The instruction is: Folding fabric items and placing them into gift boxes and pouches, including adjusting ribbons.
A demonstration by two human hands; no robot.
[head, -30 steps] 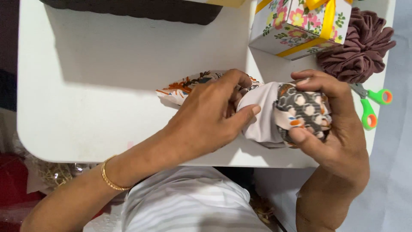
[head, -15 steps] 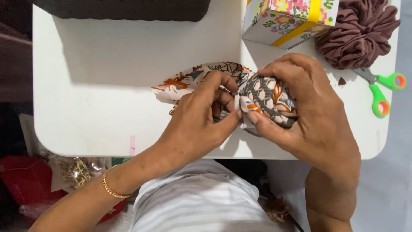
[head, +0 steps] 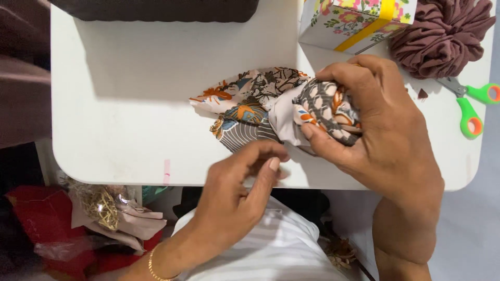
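The right hand (head: 385,140) hides part of the cloth (head: 260,104); the box (head: 354,21) and dark tray (head: 156,9) run off the top edge.

One white table (head: 130,104) bears one patterned cloth (head: 250,101), one floral box (head: 354,21), one maroon scrunchie (head: 442,34), one pair of green-handled scissors (head: 469,104) and one dark tray (head: 156,9); two hands are visible: left (head: 234,192), right (head: 385,135).

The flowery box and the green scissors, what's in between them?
In the head view, a bunched maroon fabric piece sits between the flowery box and the green-handled scissors, on the white table.
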